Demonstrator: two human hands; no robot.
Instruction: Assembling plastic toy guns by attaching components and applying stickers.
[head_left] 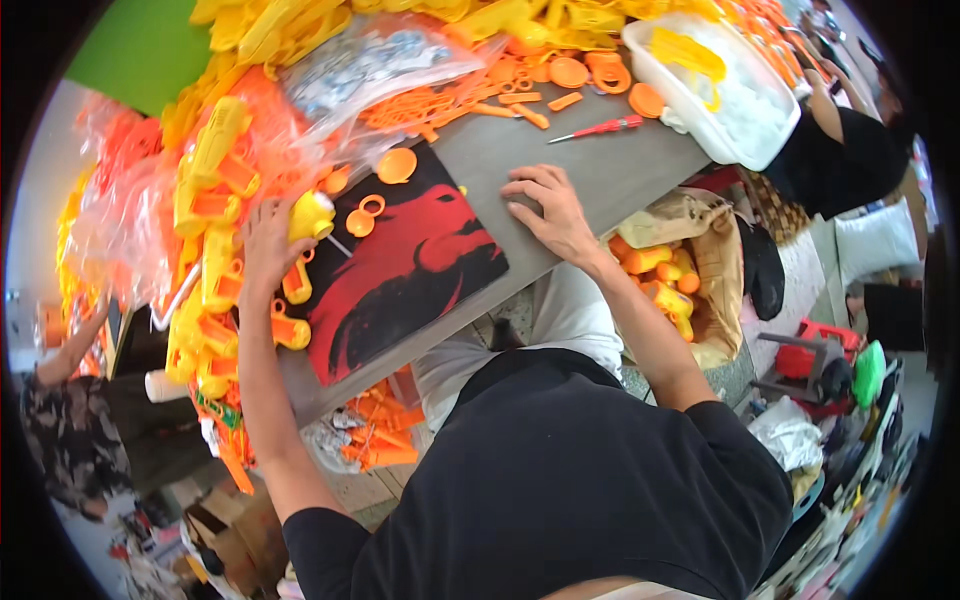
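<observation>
My left hand (pixel 268 243) reaches over the heap of yellow plastic parts (pixel 218 265) at the table's left side, its fingers stretched out. Between its thumb and forefinger sits a rounded yellow piece (pixel 312 214), next to a thin metal rod; I cannot tell whether the hand touches it. My right hand (pixel 552 212) hovers or rests over the grey table (pixel 600 160), with nothing in it and its fingers loosely bent and apart. Between the hands lies a black and red mat (pixel 410 260). An orange disc (pixel 396 165) and an orange ringed piece (pixel 364 216) lie on its far left part.
A red screwdriver (pixel 605 127) lies farther back. A white tub (pixel 730 110) stands at the back right. Clear bags of small parts (pixel 385 65) and loose orange pieces (pixel 510 90) line the back. Below on the right, a sack (pixel 715 270) holds yellow-orange parts. Other people work on both sides.
</observation>
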